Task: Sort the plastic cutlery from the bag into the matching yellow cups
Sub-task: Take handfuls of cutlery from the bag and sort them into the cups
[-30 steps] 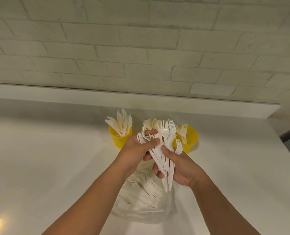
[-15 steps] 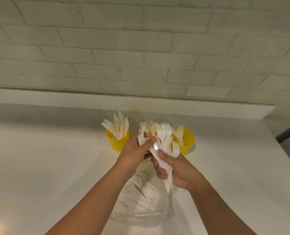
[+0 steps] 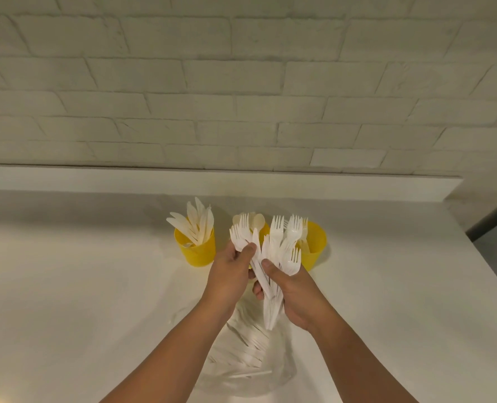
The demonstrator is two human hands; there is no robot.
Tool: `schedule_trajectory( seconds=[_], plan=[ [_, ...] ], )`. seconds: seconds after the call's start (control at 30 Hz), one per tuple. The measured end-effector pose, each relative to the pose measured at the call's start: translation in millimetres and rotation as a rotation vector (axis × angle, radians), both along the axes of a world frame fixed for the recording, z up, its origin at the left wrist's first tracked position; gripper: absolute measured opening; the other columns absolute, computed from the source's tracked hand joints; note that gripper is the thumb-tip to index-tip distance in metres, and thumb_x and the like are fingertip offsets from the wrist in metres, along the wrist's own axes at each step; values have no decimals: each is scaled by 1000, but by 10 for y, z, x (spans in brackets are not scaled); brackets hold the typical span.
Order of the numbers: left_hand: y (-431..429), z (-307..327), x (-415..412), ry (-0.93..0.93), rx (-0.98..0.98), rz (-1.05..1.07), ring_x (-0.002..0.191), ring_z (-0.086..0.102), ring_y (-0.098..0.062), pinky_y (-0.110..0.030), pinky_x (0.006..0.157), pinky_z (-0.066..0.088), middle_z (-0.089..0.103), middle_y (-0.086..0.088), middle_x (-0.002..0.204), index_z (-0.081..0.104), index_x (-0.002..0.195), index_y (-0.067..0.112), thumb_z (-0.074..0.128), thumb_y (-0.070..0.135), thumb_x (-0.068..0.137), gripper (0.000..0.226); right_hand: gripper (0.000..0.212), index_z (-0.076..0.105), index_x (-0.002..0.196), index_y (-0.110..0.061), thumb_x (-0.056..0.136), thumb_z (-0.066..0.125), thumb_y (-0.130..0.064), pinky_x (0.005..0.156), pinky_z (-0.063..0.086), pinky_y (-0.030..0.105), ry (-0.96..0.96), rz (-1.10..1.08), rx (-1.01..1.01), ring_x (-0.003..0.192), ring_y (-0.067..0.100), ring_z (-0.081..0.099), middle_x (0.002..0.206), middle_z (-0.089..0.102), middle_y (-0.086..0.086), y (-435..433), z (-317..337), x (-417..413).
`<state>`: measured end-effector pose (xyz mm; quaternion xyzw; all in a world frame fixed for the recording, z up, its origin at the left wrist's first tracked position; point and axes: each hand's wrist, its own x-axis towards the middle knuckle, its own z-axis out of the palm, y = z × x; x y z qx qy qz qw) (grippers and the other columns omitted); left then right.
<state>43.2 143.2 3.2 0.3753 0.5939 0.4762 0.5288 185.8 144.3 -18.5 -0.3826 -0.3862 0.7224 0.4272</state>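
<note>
White-painted brick wall [image 3: 241, 82] rises behind a pale countertop [image 3: 67, 286] with a low ledge along its back edge. Three yellow cups stand in a row near that ledge. The left cup [image 3: 196, 254] holds white plastic knives [image 3: 196, 222], at least five blades fanned upward. The middle cup [image 3: 266, 229] is mostly hidden behind the hands, with two or three spoon bowls [image 3: 258, 221] showing above it. The right cup [image 3: 317, 245] sits behind the raised fork heads, and its contents cannot be told apart from them. Two bare hands meet in front of the cups, sharing one bundle of white plastic forks [image 3: 273, 257]. The heads overlap too much for an exact count, though at least six show. The left hand [image 3: 229, 274] pinches a few forks near their necks, thumb pressed over them. The right hand [image 3: 296, 292] has its fingers curled round the gathered handles, thumb on top. One clear plastic bag [image 3: 250, 362] lies on the countertop below the wrists, with many more white cutlery pieces heaped inside.
</note>
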Motion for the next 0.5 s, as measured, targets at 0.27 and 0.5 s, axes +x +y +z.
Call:
schedule_trajectory(
  seconds=[0.27, 0.5],
  plan=[
    [13, -87, -35, 116, -28, -51, 87, 77, -33, -62, 82, 60, 78, -11, 95, 71, 106, 21, 68, 43, 85, 30, 26, 67, 127, -18, 105, 55, -11, 81, 59, 48, -120, -63, 13, 88, 41, 73, 108, 76, 18, -87, -67, 80],
    [89, -39, -7, 140, 46, -59, 92, 77, -32, -59, 95, 57, 81, -5, 93, 79, 96, 22, 72, 23, 92, 9, 30, 59, 134, -15, 106, 52, -9, 85, 62, 55, -146, -149, -19, 89, 41, 75, 105, 77, 18, -80, -19, 248]
  ],
)
